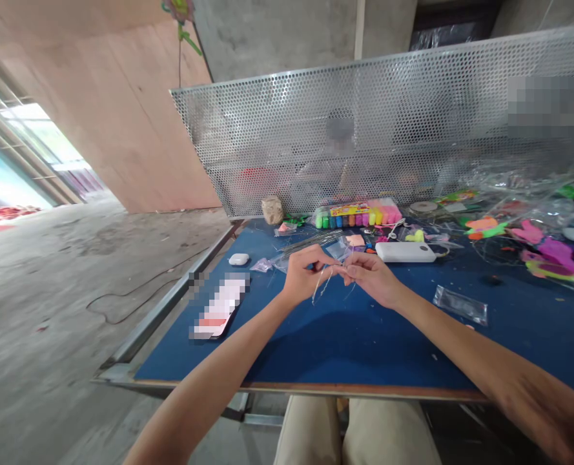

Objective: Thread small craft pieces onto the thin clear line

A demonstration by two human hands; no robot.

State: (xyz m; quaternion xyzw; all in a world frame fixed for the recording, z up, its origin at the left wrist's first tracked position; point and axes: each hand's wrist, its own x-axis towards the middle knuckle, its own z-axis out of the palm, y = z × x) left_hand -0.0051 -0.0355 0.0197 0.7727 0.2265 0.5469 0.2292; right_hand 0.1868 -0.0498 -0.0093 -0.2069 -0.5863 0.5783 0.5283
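found left hand (pixel 310 274) nearly closed, with thumb and forefinger pinched on thin strands (pixel 322 285), clear or silvery, and with loose ends hanging below. found right hand (pixel 371 278) likewise curled to a fingertip pinch, at or just beside the left fingertips, apparently on the same strands; could not tell the exact grip, hidden between the fingers. judged both tip grips suited to steadying so slender a material. located the strands between both hands, above the blue tabletop (pixel 335 361). noted just beyond the hands a bundle of thin wires (pixel 310 241), a peach-coloured piece (pixel 355 240) and a white device (pixel 405 252), probably kept there for short reach. recorded a phone (pixel 221 307) and a small white case (pixel 239 259) to the left, presumably set apart from the handwork. saw a clear packet (pixel 461 305) lying flat at right. listed a multicoloured pack (pixel 359 216) and crumpled clear plastic (pixel 558 208) toward the far edge, before a perforated metal panel (pixel 306 129), likely serving as a backstop.
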